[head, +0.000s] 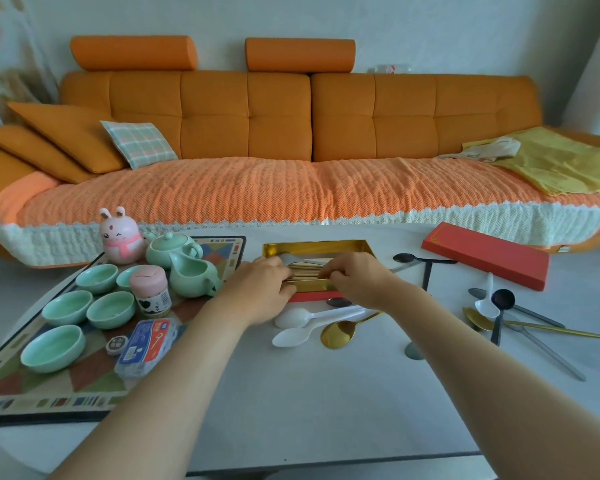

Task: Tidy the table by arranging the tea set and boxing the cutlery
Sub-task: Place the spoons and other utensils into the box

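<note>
Both hands, left and right, pinch the stiff, light chopsticks inside the gold box; loose spoons look slippery: grip handles

Open gold-lined box at centre, wooden sticks inside. Mint teapot, pitcher and five cups left (on patterned mat). Loose spoons near and right; red lid far right.

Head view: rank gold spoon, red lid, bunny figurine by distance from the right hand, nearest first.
From the right hand:
1. Gold spoon, just below the hand, toward the camera.
2. Red lid, to its right on the table.
3. Bunny figurine, far left on the mat.
</note>
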{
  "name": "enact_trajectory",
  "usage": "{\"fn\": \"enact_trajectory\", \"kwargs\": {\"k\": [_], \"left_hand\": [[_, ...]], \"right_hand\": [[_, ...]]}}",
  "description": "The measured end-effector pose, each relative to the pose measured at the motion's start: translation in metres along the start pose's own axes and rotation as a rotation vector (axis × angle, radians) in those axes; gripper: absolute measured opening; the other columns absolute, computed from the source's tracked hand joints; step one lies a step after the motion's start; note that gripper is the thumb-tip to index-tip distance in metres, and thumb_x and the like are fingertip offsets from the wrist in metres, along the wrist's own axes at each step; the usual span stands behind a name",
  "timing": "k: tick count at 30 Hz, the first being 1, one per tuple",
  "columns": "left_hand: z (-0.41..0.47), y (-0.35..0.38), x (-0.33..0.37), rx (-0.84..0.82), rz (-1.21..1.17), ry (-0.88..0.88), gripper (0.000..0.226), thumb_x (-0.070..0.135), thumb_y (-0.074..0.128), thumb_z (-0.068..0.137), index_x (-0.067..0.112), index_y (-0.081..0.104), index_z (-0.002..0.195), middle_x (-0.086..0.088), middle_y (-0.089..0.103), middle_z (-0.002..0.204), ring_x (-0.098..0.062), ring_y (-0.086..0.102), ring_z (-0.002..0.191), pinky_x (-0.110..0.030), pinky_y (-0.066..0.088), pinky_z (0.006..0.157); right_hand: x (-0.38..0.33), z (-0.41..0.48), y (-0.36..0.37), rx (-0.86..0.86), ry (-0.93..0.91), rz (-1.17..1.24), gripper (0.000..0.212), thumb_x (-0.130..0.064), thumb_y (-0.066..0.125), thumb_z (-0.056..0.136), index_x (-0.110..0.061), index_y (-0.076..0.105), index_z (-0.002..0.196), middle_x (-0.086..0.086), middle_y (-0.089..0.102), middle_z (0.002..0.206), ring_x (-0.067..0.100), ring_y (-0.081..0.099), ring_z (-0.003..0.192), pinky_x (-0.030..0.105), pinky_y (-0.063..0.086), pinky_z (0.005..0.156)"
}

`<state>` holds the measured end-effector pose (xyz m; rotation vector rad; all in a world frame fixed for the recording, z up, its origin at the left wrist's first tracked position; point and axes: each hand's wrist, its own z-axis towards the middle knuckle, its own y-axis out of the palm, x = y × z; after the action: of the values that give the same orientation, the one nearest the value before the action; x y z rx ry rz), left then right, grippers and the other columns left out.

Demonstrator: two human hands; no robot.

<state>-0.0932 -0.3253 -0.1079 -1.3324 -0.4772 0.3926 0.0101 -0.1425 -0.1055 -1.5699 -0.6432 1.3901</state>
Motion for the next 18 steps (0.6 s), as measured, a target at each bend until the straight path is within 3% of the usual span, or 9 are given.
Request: {"fn": "enact_trajectory", "kwargs": {"k": [2,4,6,8,11,15,18], "left_hand": [[-0.003,0.001,0.004,0.013,-0.011,0.012,0.041,0.040,0.045,0.099,0.023,0.057,0.134,0.005,0.053,0.132,-0.018,0.048,0.121,-0.038,0.039,0.101],[-0.005,0.000,0.006,-0.015,0.016,0.021,0.040,0.040,0.045,0.099,0.023,0.057,0.133,0.004,0.052,0.131,-0.019,0.049,0.119,-0.038,0.041,0.099],[-0.007,-0.001,0.007,-0.035,0.031,0.020,0.040,0.039,0.045,0.098,0.021,0.056,0.133,0.003,0.052,0.130,-0.020,0.049,0.118,-0.038,0.042,0.098],[-0.009,-0.002,0.008,-0.024,0.033,0.021,0.040,0.039,0.046,0.098,0.021,0.056,0.133,0.003,0.053,0.130,-0.020,0.048,0.119,-0.037,0.040,0.099],[-0.010,-0.001,0.013,0.074,0.056,0.048,0.038,0.038,0.050,0.097,0.023,0.058,0.132,0.005,0.053,0.130,-0.018,0.046,0.120,-0.036,0.034,0.101],[-0.011,-0.007,0.029,0.239,0.029,0.132,0.018,0.032,0.056,0.094,0.025,0.066,0.108,0.008,0.058,0.112,-0.016,0.052,0.105,-0.034,0.036,0.093],[-0.015,-0.011,0.047,0.212,-0.150,0.169,0.008,0.028,0.056,0.093,0.027,0.061,0.088,0.011,0.056,0.091,-0.017,0.055,0.085,-0.036,0.049,0.071]], "right_hand": [[-0.002,-0.005,-0.001,-0.026,-0.001,-0.002,0.033,-0.018,0.041,0.092,-0.029,0.072,0.099,-0.007,0.068,0.093,0.010,0.064,0.075,0.026,0.054,0.065],[-0.003,-0.009,-0.003,-0.048,-0.015,-0.042,0.033,-0.018,0.042,0.093,-0.028,0.073,0.098,-0.007,0.069,0.090,0.011,0.064,0.077,0.027,0.054,0.066],[-0.002,-0.013,-0.004,-0.083,0.002,-0.052,0.035,-0.021,0.043,0.093,-0.033,0.069,0.112,-0.010,0.069,0.097,0.009,0.065,0.080,0.027,0.055,0.071],[-0.002,-0.017,-0.005,-0.091,-0.001,-0.069,0.041,-0.022,0.045,0.091,-0.035,0.063,0.126,-0.009,0.067,0.112,0.010,0.065,0.092,0.032,0.056,0.083],[-0.001,-0.024,-0.009,0.009,-0.111,-0.167,0.046,-0.018,0.051,0.088,-0.030,0.059,0.131,-0.006,0.055,0.133,0.016,0.047,0.123,0.036,0.041,0.105],[0.001,-0.039,-0.018,0.142,-0.215,-0.226,0.032,-0.016,0.056,0.080,-0.030,0.058,0.108,-0.008,0.055,0.107,0.015,0.051,0.099,0.031,0.047,0.082],[0.000,-0.054,-0.025,0.050,-0.211,-0.240,0.018,-0.017,0.056,0.077,-0.033,0.056,0.084,-0.012,0.057,0.087,0.013,0.055,0.079,0.030,0.050,0.066]]}}
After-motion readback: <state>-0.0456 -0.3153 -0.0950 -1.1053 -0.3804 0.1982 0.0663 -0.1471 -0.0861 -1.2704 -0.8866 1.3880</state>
